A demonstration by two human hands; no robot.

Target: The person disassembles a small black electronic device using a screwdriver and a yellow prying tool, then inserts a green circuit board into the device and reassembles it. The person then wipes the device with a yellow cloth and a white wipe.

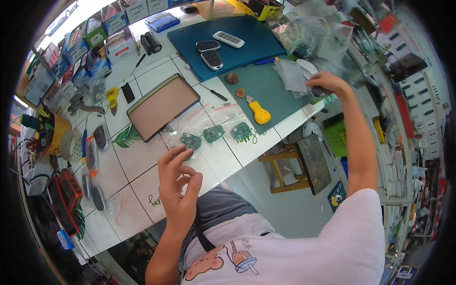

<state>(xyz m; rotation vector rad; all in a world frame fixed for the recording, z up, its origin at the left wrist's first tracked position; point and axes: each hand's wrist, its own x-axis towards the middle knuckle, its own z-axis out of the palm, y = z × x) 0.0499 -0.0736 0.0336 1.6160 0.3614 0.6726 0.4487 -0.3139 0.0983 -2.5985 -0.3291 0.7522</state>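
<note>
Over the table's front edge, my left hand (178, 183) is raised with loosely curled fingers apart and nothing visible between them. Just beyond it, three green circuit boards (213, 133) lie on clear plastic bags. My right hand (331, 82) reaches to the right end of the green mat (280, 105), its fingers closed round a small dark object (319, 91) mostly covered by them. Beside those fingers are a clear plastic bag (290, 76) and a white oval piece (307, 68). A yellow-handled knife (259, 112) rests on the mat near two small brown lumps (232, 78).
A shallow rectangular tray (164, 105) sits mid-table. Farther back, a teal board (185, 38) carries a white remote (228, 39) and two dark key fobs (212, 60). Boxes (115, 23) line the far left; pliers (81, 104) lie nearer. A wooden stool (311, 164) stands below the table's right side.
</note>
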